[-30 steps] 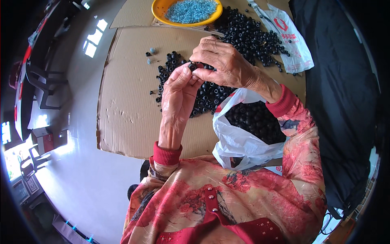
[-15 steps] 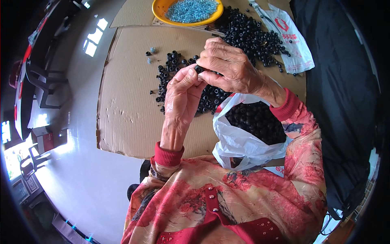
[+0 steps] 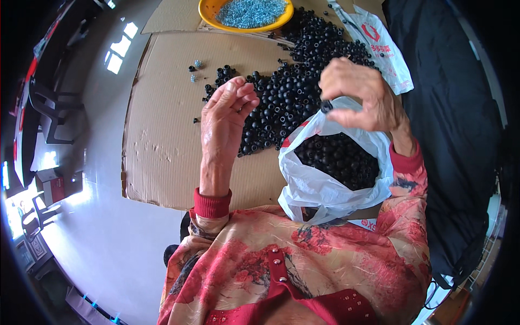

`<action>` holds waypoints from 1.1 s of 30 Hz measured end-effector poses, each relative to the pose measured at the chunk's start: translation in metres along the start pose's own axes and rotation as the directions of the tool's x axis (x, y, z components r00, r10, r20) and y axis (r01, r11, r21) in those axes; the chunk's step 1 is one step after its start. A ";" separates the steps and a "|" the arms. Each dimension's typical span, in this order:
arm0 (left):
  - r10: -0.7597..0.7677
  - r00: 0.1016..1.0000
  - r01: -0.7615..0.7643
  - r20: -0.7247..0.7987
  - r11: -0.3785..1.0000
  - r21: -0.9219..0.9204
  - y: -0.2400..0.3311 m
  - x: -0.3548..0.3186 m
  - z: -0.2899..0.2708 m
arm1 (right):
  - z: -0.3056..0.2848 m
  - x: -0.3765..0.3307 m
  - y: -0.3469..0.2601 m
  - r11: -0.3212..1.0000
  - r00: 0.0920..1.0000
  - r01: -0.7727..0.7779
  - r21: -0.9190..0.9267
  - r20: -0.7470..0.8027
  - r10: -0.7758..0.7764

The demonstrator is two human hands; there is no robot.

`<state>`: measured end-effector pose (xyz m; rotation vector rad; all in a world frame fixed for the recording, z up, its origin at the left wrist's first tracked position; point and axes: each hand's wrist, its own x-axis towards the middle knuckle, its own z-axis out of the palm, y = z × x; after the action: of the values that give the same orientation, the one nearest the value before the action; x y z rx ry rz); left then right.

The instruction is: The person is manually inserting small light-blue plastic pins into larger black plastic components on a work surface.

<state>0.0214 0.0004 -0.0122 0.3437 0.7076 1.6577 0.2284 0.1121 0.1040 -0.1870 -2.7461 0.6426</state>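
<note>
My right hand (image 3: 360, 95) pinches a small black cap-like piece (image 3: 326, 106) between thumb and fingers, above the rim of a white plastic bag (image 3: 303, 189). Many similar black pieces (image 3: 341, 162) fill the bag. My left hand (image 3: 225, 111) is raised over the cardboard, its thumb pressed to the curled index finger. Whatever may be in that pinch is hidden. Behind and between the hands spreads a pile of loose round black pieces (image 3: 284, 97), several showing a hole.
A yellow bowl (image 3: 204, 15) of small clear-blue bits (image 3: 252, 12) stands at the far edge of the cardboard (image 3: 162, 130). A flat white printed bag (image 3: 395, 67) lies far right, beside black cloth (image 3: 449, 141). Two bluish clusters (image 3: 198, 64) lie far left.
My hands have come apart. The right has moved right with a black piece, to above the bag's rim; the left has shifted slightly left. The view has shifted a little.
</note>
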 end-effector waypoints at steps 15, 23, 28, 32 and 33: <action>0.003 0.997 -0.003 -0.079 1.000 0.001 -0.007 0.006 -0.013 | 0.035 0.019 0.112 0.940 0.938 -0.334 -0.073 0.078 0.339; -0.040 0.991 0.042 -0.127 0.999 0.014 -0.014 0.009 -0.016 | 0.087 0.052 0.147 0.943 0.942 -0.291 -0.164 0.122 0.312; -0.049 0.993 0.053 -0.106 0.998 0.028 -0.015 0.013 -0.017 | 0.075 0.078 0.147 0.950 0.956 -0.290 -0.113 -0.072 0.283; -0.062 0.993 0.062 -0.101 0.998 0.000 -0.016 0.021 -0.013 | 0.075 0.095 0.167 0.956 0.942 -0.233 -0.180 -0.284 0.176; -0.052 0.992 0.053 -0.113 0.999 0.005 -0.014 0.023 -0.012 | 0.077 0.096 0.176 0.945 0.917 -0.269 -0.187 -0.350 0.192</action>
<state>0.0199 0.0208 -0.0340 0.2363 0.8008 1.6342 0.1217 0.2558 -0.0145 -0.6245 -2.4840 0.3076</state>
